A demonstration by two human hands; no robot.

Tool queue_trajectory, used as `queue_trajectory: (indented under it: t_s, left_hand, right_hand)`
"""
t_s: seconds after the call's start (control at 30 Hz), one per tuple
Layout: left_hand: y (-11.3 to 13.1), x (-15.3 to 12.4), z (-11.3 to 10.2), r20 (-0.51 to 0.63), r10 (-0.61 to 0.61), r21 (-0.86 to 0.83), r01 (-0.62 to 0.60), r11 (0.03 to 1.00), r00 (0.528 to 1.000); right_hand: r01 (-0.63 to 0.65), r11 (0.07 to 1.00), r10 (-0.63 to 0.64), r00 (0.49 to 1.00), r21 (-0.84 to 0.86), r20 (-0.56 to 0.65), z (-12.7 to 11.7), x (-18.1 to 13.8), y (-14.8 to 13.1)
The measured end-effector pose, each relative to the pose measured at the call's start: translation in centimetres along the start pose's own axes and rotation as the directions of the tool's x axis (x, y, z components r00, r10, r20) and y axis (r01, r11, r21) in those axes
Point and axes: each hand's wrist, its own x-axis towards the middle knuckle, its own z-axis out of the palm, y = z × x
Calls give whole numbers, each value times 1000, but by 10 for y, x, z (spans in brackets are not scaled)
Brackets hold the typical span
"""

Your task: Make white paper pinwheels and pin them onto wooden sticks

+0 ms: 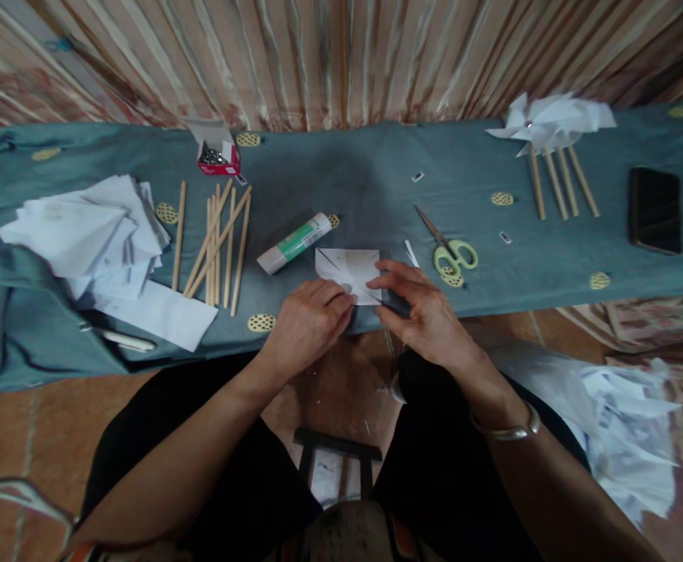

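Note:
A small white paper square [350,269] with diagonal cuts lies near the front edge of a table covered in blue-grey cloth [376,179]. My left hand [309,320] rests on its near left corner with the fingers curled down onto the paper. My right hand [420,308] presses on its right side, fingers bent and pinching the edge. A glue stick [295,243] lies just left of the paper. Green-handled scissors [449,248] lie to the right.
Several wooden sticks [218,242] and a pile of white paper [92,234] lie at the left. A red box of pins [218,152] stands behind them. Finished paper pinwheels on sticks [552,133] and a black phone [655,209] are at the right. Paper scraps [627,429] cover the floor.

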Motion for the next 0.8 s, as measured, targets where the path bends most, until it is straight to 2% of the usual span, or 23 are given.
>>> queue_trajectory:
  t_s: [0.17, 0.3, 0.63, 0.8]
  left_hand:
    - [1, -3, -1, -9, 5, -35, -5, 999, 1000]
    - [1, -4, 0, 5, -6, -34, 6, 999, 1000]
    - [5, -6, 4, -36, -45, -33, 44, 998, 998]
    - [5, -7, 4, -32, -23, -59, 21, 998, 999]
  right_hand:
    - [20, 997, -21, 1000, 77, 19, 1, 3, -2]
    - [-15, 996, 12, 1000, 92, 28, 4, 4, -3]
    - [-34, 999, 36, 997, 36, -69, 19, 15, 1]
    - [-28, 1000, 29, 995, 4, -92, 24, 17, 2]
